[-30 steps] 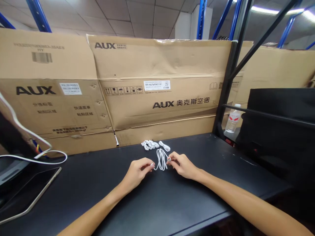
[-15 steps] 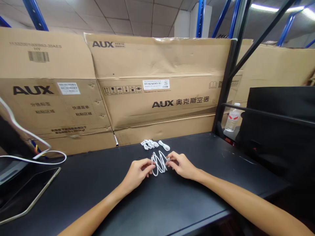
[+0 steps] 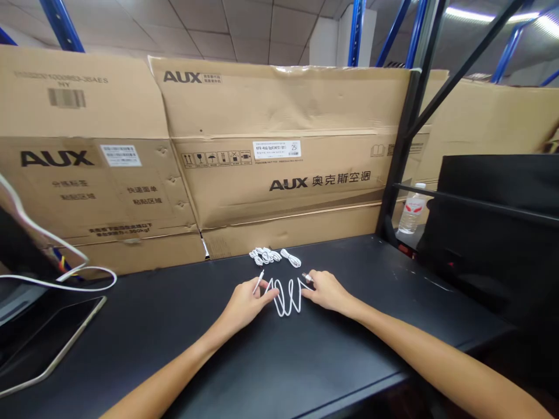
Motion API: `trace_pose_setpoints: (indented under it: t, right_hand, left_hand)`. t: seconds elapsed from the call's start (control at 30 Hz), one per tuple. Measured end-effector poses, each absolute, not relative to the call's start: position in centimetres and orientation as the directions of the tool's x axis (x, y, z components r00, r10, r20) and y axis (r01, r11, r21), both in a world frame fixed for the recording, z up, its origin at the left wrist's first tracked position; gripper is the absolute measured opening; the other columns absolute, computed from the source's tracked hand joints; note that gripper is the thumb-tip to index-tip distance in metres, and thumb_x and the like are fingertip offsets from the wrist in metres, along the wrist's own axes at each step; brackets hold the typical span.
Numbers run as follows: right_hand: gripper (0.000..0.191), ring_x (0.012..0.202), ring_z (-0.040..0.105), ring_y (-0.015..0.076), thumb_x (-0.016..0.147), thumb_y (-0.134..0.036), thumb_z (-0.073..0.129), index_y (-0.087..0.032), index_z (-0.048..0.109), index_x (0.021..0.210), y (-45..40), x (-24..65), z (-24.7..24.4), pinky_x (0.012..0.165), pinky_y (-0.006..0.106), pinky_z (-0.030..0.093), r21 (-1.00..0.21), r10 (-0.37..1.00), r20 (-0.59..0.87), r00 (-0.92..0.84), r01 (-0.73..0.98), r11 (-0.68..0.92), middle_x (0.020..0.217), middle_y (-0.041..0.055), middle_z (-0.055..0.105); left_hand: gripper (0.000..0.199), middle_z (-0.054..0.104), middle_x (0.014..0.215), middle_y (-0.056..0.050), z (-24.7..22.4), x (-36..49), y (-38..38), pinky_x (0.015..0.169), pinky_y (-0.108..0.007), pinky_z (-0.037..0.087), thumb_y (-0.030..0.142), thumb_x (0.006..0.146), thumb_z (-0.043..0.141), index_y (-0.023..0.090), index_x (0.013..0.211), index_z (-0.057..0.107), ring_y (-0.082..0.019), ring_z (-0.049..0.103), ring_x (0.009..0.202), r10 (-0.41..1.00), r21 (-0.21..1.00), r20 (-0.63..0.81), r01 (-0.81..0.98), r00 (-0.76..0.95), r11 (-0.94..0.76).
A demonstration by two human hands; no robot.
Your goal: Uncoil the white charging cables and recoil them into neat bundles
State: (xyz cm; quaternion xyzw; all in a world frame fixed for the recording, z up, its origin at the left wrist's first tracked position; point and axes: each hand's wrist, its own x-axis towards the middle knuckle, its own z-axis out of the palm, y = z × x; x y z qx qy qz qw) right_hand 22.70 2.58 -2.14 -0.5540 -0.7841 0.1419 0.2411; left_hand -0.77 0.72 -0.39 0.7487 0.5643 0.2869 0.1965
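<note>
A white cable (image 3: 289, 298) hangs in loose loops between my two hands, over the black table (image 3: 279, 355). My left hand (image 3: 250, 298) is closed on the cable near one end, whose slim plug points up from the fingers. On the other side, my right hand (image 3: 326, 290) pinches the end with the metal connector (image 3: 308, 277). Just beyond my hands lie a bundled white cable (image 3: 290, 258) and, to its left, a larger cluster of coiled white cables (image 3: 264, 255).
Large cardboard boxes (image 3: 288, 203) stand along the back edge. At the left lie a tablet (image 3: 52, 343) and a curling white cord (image 3: 91, 285). A water bottle (image 3: 411, 212) stands at the right behind a black metal frame (image 3: 399, 145).
My hands have moved slightly apart, and the cable's loops have spread wider between them. The slim plug now shows upright at my left hand, and the metal connector at my right fingertips.
</note>
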Motion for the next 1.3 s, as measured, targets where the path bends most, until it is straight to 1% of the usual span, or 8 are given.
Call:
trace_pose_setpoints:
  t: [0.2,0.33,0.43,0.6,0.77,0.9,1.13,1.3]
  right_hand:
    - [0.02,0.074,0.06,0.0234,0.083,-0.027,0.051,-0.018,0.048,0.065,3.1,23.7,-1.7,0.061,0.028,0.03,-0.513,0.958,0.166,-0.236,0.809,0.288,0.073,0.0105,0.062]
    - [0.013,0.069,0.057,0.0202,0.086,-0.024,0.048,-0.018,0.047,0.074,4.6,25.4,-1.5,0.061,0.027,0.031,-0.65,0.977,0.182,-0.114,0.732,0.207,0.073,0.0091,0.06]
    - [0.016,0.058,0.051,0.0149,0.087,-0.023,0.043,-0.019,0.044,0.072,5.7,26.5,-1.6,0.059,0.026,0.033,-0.786,0.985,0.166,-0.045,0.598,0.16,0.062,0.0024,0.054]
    - [0.024,0.045,0.034,0.0098,0.087,-0.034,0.04,-0.019,0.044,0.068,6.8,27.1,-1.8,0.047,0.022,0.029,-0.959,0.998,0.059,-0.001,0.278,0.057,0.051,-0.0046,0.038]
    - [0.032,0.041,0.023,0.0086,0.089,-0.041,0.032,-0.017,0.05,0.078,7.2,27.9,-1.0,0.041,0.02,0.026,-0.99,0.995,-0.098,-0.037,-0.102,-0.101,0.05,-0.0081,0.025]
    - [0.033,0.039,0.022,0.008,0.09,-0.032,0.025,-0.013,0.052,0.083,7.0,28.6,-0.2,0.04,0.02,0.026,-0.9,0.972,-0.217,-0.094,-0.367,-0.236,0.05,-0.0078,0.027]
    - [0.026,0.04,0.029,0.007,0.069,-0.039,0.066,-0.016,0.054,0.07,7.2,28.7,-0.7,0.04,0.022,0.027,-0.993,0.998,-0.016,0.055,-0.119,-0.009,0.047,-0.0083,0.033]
    - [0.026,0.037,0.031,0.007,0.074,-0.038,0.06,-0.016,0.053,0.063,8.2,29.5,-1.1,0.039,0.021,0.023,-0.999,0.984,0.037,0.174,-0.018,0.04,0.043,-0.0075,0.036]
  left_hand:
    - [0.032,0.05,0.061,0.002,-0.2,-1.2,1.0,0.058,-0.024,0.036,0.041,0.081,0.052,0.017,0.06,0.056,-0.014,0.046,0.059,0.942,0.709,0.303,0.627,0.145,-0.324]
    - [0.019,0.063,0.093,-0.011,0.7,-2.0,1.5,0.075,-0.032,0.049,0.03,0.085,0.051,0.014,0.077,0.06,-0.021,0.06,0.086,0.994,0.993,0.103,0.051,-0.019,-0.102]
    - [0.023,0.065,0.099,-0.017,1.3,-2.5,1.8,0.082,-0.036,0.05,0.017,0.087,0.044,0.013,0.066,0.054,-0.023,0.063,0.092,0.999,0.946,-0.028,-0.323,0.019,0.032]
    - [0.022,0.064,0.071,-0.009,1.3,-3.1,2.2,0.07,-0.036,0.054,0.013,0.088,0.042,0.013,0.068,0.051,-0.018,0.065,0.068,0.997,0.895,-0.068,-0.444,-0.037,0.044]
    - [0.026,0.037,0.047,0.009,0.8,-3.3,2.2,0.035,-0.018,0.034,0.038,0.082,0.059,0.018,0.072,0.046,-0.005,0.032,0.033,1.0,0.931,0.017,-0.364,-0.016,-0.021]
    - [0.037,0.024,0.046,0.013,0.7,-3.7,2.4,0.032,-0.014,0.015,0.048,0.071,0.069,0.017,0.074,0.049,-0.002,0.018,0.034,1.0,0.993,0.017,-0.113,-0.023,-0.019]
    - [0.035,0.034,0.048,0.01,1.7,-4.9,2.4,0.036,-0.017,0.02,0.046,0.064,0.07,0.015,0.076,0.058,-0.005,0.027,0.038,0.988,0.887,-0.067,0.463,0.137,-0.004]
    - [0.03,0.041,0.046,0.007,1.8,-6.3,3.0,0.039,-0.019,0.026,0.044,0.07,0.062,0.016,0.06,0.054,-0.008,0.035,0.039,0.985,0.776,0.005,0.62,0.174,-0.113]
